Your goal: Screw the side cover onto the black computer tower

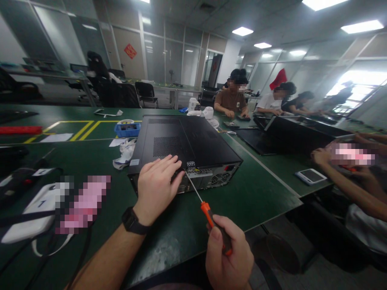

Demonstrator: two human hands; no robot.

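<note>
A black desktop computer case (193, 137) lies on its side on the green table, its rear panel with a fan grille (222, 178) facing me. My left hand (157, 181) rests over the near edge, fingers stretched along the top and thumb down by the rear panel. In my right hand (228, 249) is a screwdriver (208, 211) with an orange and black handle, held with the fingers wrapped round it. The thin shaft slants up to the rear panel, close to my left thumb. Exactly what the tip touches is too small to tell.
Left of the case are a blue basket (127, 129), crumpled white gloves (125, 154) and a white device (39, 209) with cables. On the right, a co-worker's hands (322, 157) are near another black case (302, 131); a phone-like device (311, 176) lies nearby. More people sit behind.
</note>
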